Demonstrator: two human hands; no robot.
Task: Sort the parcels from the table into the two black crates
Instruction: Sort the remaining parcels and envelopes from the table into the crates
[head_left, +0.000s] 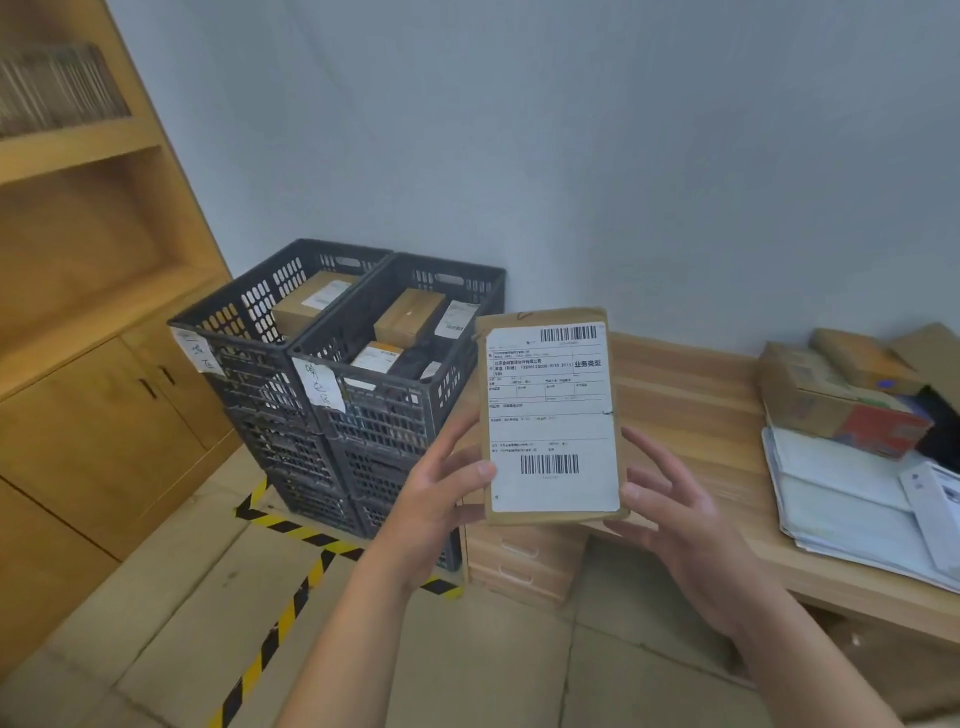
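Two black crates: the left crate (234, 332) and the right crate (384, 415) stand side by side on stacked crates in the corner, each with a handwritten tag on its near rim and brown boxes already inside.
Parcel: a flat brown parcel (550, 415) is held in the air over the left end of the counter (691, 395), its white shipping label facing me.
Left grip: my left grip (441, 488) pinches the parcel's lower left edge, thumb on the label side and fingers behind.
Right grip: my right grip (675, 514) is spread, with the thumb tip touching the lower right corner and the fingers loose beneath; I judge it steadies more than it carries.
Bearing: both crates lie to the left of the parcel and a little beyond it, the right crate just beside its left edge and the left crate one crate farther.
Long axis: the parcel stands upright in my hands; it would likely need tipping flat to lie on the boxes.
Nearer hand: the left, which already carries the hold, is on the crate side.
Counter: cardboard boxes (810, 395) and white envelopes (841, 499) wait at the right.
Step in hand: by my reading, checking the label before choosing a crate.
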